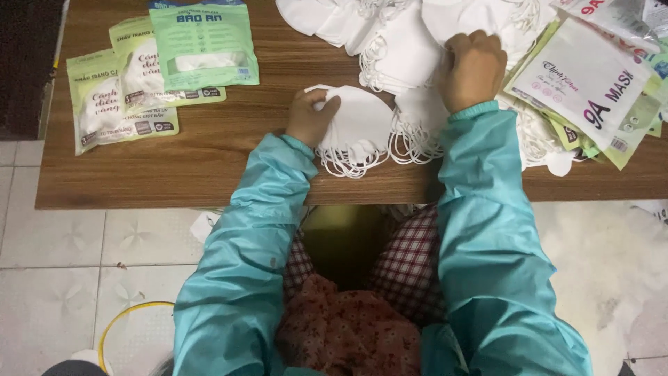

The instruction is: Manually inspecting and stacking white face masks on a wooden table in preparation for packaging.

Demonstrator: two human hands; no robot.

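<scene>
Green mask packets [161, 66] lie fanned at upper left of a wooden table [209, 160], white-and-green pouches [591, 83] at upper right; the left hand [311, 115] pinches a stack of white masks [362, 129] at centre, the right hand [473, 68] closes on the mask pile [403, 49] above

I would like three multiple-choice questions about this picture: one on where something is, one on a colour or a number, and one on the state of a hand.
1. Where do the green packets lie on the wooden table?
A. at its left end
B. at its right end
C. under it

2. What colour are the person's sleeves?
A. red
B. teal
C. black

3. What is the left hand doing?
A. hanging free below the table
B. resting on a stack of white masks
C. holding a green packet

Answers:
1 A: they overlap near the left edge.
2 B: both arms are in teal fabric.
3 B: its fingers lie on the stack, while the right hand is in the mask pile.
</scene>
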